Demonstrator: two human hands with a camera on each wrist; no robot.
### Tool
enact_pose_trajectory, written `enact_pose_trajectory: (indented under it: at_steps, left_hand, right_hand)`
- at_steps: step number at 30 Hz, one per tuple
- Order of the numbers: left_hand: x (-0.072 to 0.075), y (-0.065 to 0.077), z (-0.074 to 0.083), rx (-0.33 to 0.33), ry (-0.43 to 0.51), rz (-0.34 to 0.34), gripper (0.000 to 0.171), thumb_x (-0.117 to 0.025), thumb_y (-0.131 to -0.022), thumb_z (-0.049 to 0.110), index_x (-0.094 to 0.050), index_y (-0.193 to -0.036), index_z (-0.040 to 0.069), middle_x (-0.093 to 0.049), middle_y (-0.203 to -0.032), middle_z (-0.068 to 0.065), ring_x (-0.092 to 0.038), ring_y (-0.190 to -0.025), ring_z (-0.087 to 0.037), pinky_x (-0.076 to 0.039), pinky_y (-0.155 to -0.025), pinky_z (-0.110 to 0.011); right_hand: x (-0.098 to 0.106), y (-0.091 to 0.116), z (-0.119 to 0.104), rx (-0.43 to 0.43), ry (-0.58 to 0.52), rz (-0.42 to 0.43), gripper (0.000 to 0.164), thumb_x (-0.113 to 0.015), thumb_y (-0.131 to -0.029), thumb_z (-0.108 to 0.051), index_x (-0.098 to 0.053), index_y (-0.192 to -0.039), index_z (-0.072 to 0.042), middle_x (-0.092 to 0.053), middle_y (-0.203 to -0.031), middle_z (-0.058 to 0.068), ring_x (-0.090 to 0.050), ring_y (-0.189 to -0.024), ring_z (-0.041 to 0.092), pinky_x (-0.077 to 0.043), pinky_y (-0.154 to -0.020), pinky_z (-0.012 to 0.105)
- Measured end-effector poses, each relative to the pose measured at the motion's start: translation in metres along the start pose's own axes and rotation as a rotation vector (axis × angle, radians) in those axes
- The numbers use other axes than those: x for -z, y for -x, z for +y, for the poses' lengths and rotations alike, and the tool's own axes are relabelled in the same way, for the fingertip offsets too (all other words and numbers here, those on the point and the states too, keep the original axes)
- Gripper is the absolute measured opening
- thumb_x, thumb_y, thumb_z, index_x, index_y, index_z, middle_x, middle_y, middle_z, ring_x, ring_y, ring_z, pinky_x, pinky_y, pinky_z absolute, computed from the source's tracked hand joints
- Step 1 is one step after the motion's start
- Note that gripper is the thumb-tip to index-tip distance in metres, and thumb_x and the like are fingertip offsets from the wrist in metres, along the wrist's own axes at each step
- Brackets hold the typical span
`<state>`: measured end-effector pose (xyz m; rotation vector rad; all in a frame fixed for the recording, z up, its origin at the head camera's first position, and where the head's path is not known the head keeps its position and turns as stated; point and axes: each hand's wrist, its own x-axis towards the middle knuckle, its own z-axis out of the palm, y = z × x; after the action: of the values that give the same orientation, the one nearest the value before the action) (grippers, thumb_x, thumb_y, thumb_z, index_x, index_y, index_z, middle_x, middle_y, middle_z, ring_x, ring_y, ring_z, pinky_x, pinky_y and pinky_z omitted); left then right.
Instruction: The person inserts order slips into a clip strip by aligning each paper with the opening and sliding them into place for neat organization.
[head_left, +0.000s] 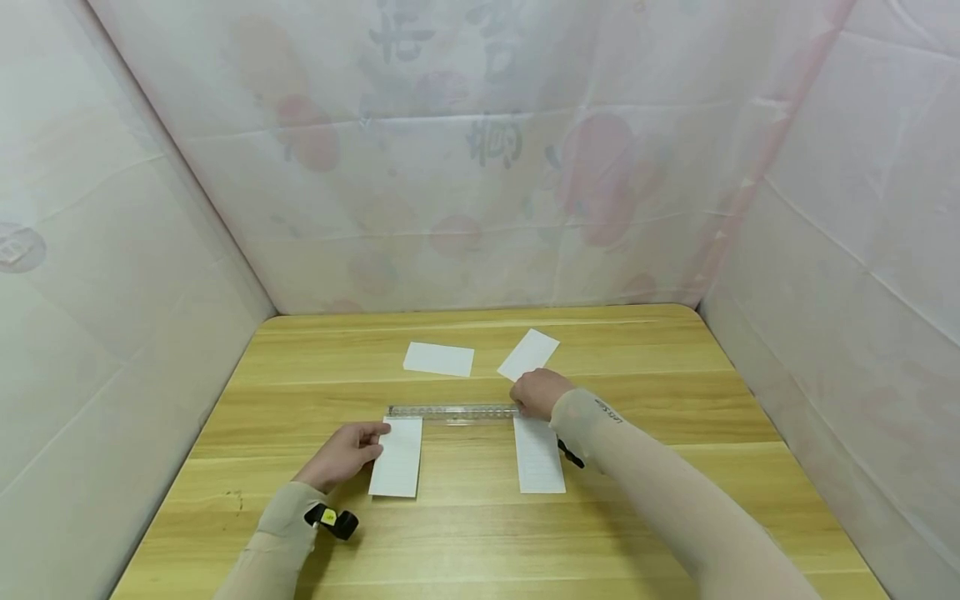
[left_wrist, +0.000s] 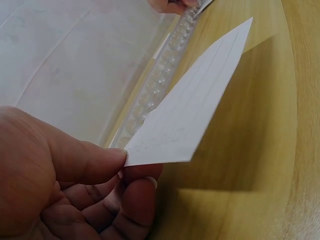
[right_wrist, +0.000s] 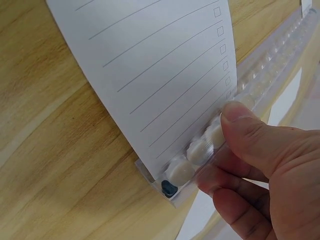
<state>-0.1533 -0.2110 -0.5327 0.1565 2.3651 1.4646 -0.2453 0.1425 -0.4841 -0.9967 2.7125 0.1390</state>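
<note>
A clear plastic ticket rail (head_left: 461,410) with a row of whitish balls inside lies crosswise on the table. My left hand (head_left: 347,454) pinches a corner of the left paper slip (left_wrist: 195,105) between thumb and finger, close to the rail's left end. That slip tilts up from the wood and casts a shadow. At the other end, my right hand (head_left: 538,392) grips the rail, its thumb (right_wrist: 237,112) on the ball side and fingers curled beneath. A lined slip with small checkboxes (right_wrist: 155,65) sits with its top edge in the rail there.
Behind the rail lie two more white slips, one nearly straight (head_left: 438,359) and one angled (head_left: 531,352), partly overlapped by my right hand. The wooden table (head_left: 300,358) is bounded by pale fabric walls (head_left: 465,192) at the back and both sides.
</note>
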Motion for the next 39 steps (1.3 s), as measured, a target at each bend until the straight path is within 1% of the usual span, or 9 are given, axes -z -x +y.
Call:
enact_pose_trajectory:
  at_steps: [5,10,18,22,27,33,35,39]
  left_hand:
    - [-0.0009,-0.0012,-0.0018,0.006,-0.004,0.006,0.038,-0.053,-0.095,-0.002,-0.052,-0.133,-0.006,-0.052,-0.088,-0.009,-0.049,-0.079,-0.02,-0.044,-0.063,-0.027]
    - [-0.0009,-0.0013,-0.0011,0.01,-0.013,0.017,0.038,-0.053,-0.095,-0.002,-0.052,-0.133,-0.006,-0.053,-0.09,-0.008,-0.049,-0.08,-0.019,-0.044,-0.063,-0.027]
    - [-0.0015,-0.0007,-0.0021,0.01,-0.019,0.023,0.038,-0.054,-0.095,-0.002,-0.053,-0.132,-0.007,-0.052,-0.086,-0.008,-0.047,-0.074,-0.02,-0.041,-0.058,-0.026]
    - [-0.0029,-0.0017,-0.0033,0.019,-0.01,0.029,0.038,-0.054,-0.095,-0.002,-0.052,-0.132,-0.007,-0.053,-0.087,-0.008,-0.048,-0.076,-0.02,-0.041,-0.059,-0.026]
    - [-0.0035,-0.0025,-0.0031,0.032,-0.001,0.042,0.039,-0.055,-0.094,-0.002,-0.053,-0.133,-0.006,-0.054,-0.089,-0.007,-0.048,-0.079,-0.02,-0.042,-0.062,-0.027]
    - [-0.0023,-0.004,-0.0019,0.049,0.01,0.055,0.038,-0.056,-0.094,0.0,-0.054,-0.132,-0.004,-0.052,-0.085,-0.007,-0.046,-0.073,-0.019,-0.04,-0.058,-0.026]
    - [-0.0022,-0.0036,-0.0014,0.048,0.007,0.063,0.039,-0.056,-0.094,0.0,-0.053,-0.133,-0.003,-0.054,-0.087,-0.007,-0.047,-0.074,-0.019,-0.04,-0.059,-0.026]
    - [-0.0034,-0.0006,0.0005,0.06,0.009,0.107,0.042,-0.057,-0.094,0.0,-0.051,-0.135,-0.002,-0.059,-0.095,-0.008,-0.051,-0.081,-0.019,-0.043,-0.064,-0.029]
  right_hand:
    - [0.0009,0.0012,-0.0012,-0.004,-0.008,-0.003,0.021,-0.073,-0.086,-0.016,-0.061,-0.07,-0.02,-0.055,-0.067,-0.011,-0.048,-0.063,0.009,-0.045,-0.069,0.029]
    - [0.002,0.0018,-0.0015,-0.005,-0.005,-0.007,0.021,-0.073,-0.086,-0.017,-0.06,-0.069,-0.02,-0.055,-0.066,-0.011,-0.049,-0.063,0.009,-0.046,-0.076,0.032]
    - [0.0021,0.0018,-0.0013,-0.006,0.006,-0.019,0.023,-0.072,-0.087,-0.017,-0.059,-0.069,-0.021,-0.055,-0.067,-0.011,-0.048,-0.063,0.009,-0.046,-0.07,0.03]
    - [0.0023,0.002,-0.0012,-0.012,0.005,-0.022,0.023,-0.072,-0.087,-0.017,-0.058,-0.069,-0.021,-0.054,-0.067,-0.01,-0.047,-0.063,0.01,-0.044,-0.065,0.028]
    - [0.0027,0.0021,-0.0015,-0.016,0.007,-0.023,0.023,-0.071,-0.088,-0.016,-0.059,-0.07,-0.02,-0.054,-0.066,-0.011,-0.047,-0.062,0.01,-0.042,-0.065,0.027]
    - [0.002,0.0018,-0.0016,-0.011,0.009,-0.017,0.024,-0.071,-0.088,-0.015,-0.058,-0.068,-0.021,-0.054,-0.066,-0.011,-0.046,-0.062,0.009,-0.042,-0.064,0.027]
    - [0.0023,0.0017,-0.0017,-0.009,0.013,-0.016,0.025,-0.071,-0.088,-0.014,-0.057,-0.068,-0.021,-0.053,-0.066,-0.011,-0.046,-0.062,0.009,-0.042,-0.064,0.027]
    - [0.0025,0.0008,-0.0022,0.0,0.013,-0.016,0.027,-0.07,-0.088,-0.013,-0.056,-0.066,-0.021,-0.053,-0.065,-0.01,-0.045,-0.061,0.009,-0.042,-0.064,0.027]
